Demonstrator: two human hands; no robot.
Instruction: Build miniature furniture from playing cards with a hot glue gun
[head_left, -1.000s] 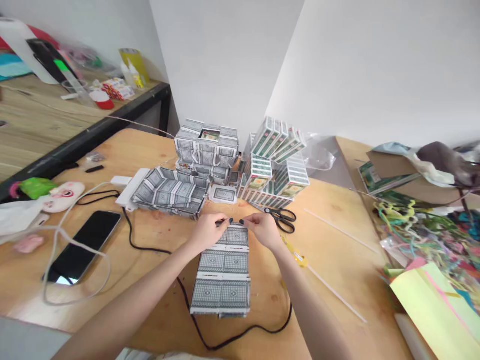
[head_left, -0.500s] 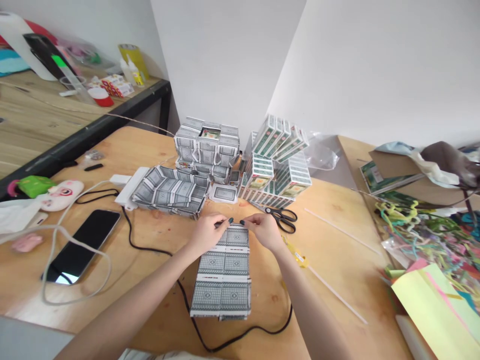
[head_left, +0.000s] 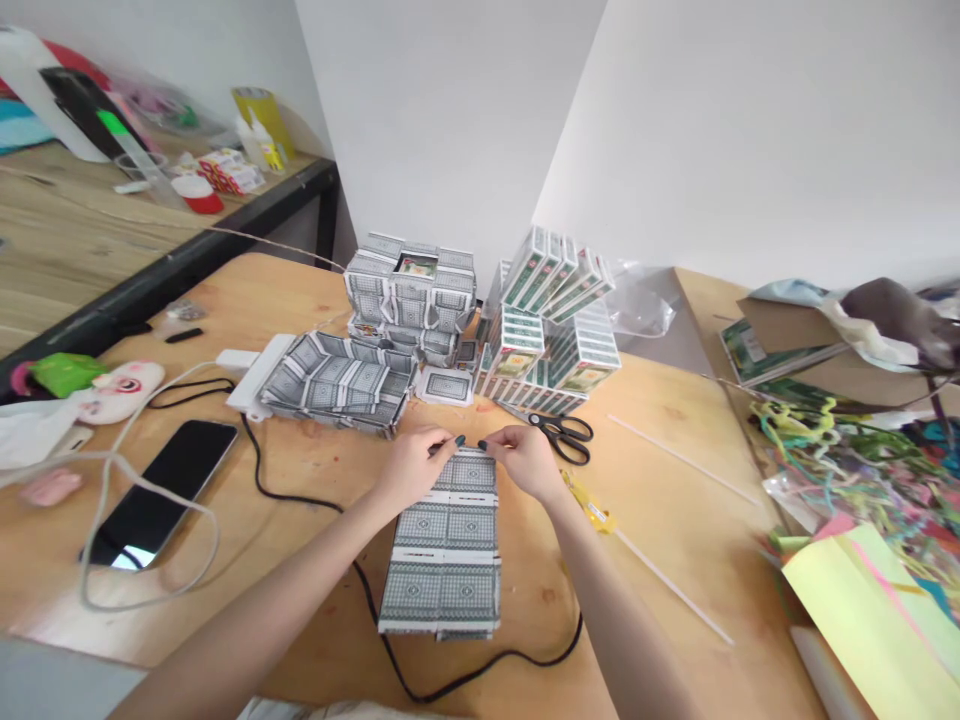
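Observation:
A long panel of grey-backed playing cards (head_left: 439, 585) lies on the table in front of me, its rows overlapping and its near edge uneven. At its far end my left hand (head_left: 415, 466) is closed, fingertips pinched at the left part of the edge. My right hand (head_left: 527, 462) is closed likewise on the right part of that edge, close beside the left. Fingers cover just what they grip there. Beyond the hands sit an open tray made of cards (head_left: 337, 378) and a taller block covered in cards (head_left: 411, 295). A small stack of cards (head_left: 445, 386) lies beside the tray.
Green-and-white card boxes (head_left: 517, 340) are piled at the back. Black scissors (head_left: 571, 440) and a yellow tool (head_left: 592, 508) lie right of my right hand, near thin white sticks (head_left: 675, 588). A black cable (head_left: 300, 497) passes under the panel; a phone (head_left: 161, 490) lies left.
The view has shifted very slightly. Both hands stay pinched at the panel's far edge, and nothing else has visibly moved.

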